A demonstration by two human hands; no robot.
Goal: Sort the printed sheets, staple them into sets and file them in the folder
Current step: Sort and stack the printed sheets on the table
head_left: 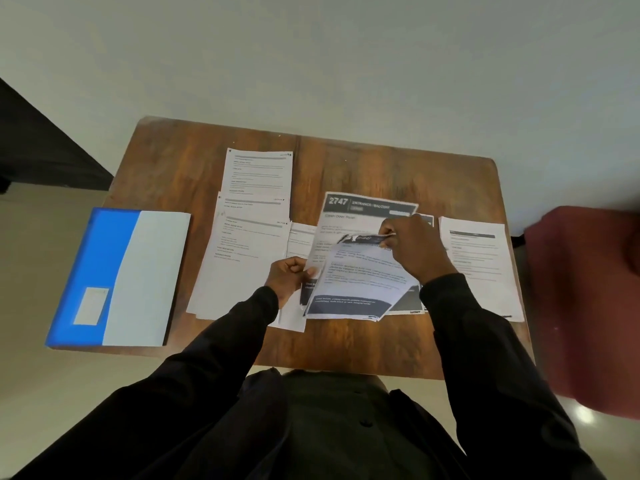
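A person in black sleeves works at a wooden table strewn with printed sheets. The left hand pinches the left edge of 1 sheet, thumb on top and fingers curled. The right hand pinches the same sheet's far edge, which curls over toward the camera. The held sheet, with text above a dark band at its near end, is lifted at a tilt. Under it, a page headed "2747" lies flat at the table's middle.

To the left, a text page lies near the far edge. Just nearer lies an overlapping pile of similar pages. Another text page lies at the right side, clear of both hands.

The blue-and-white folder lies shut at the table's left side, its blue part reaching past the table's left edge, well apart from the 2 hands. A blurred dark-red shape fills the right margin; what it is cannot be told.
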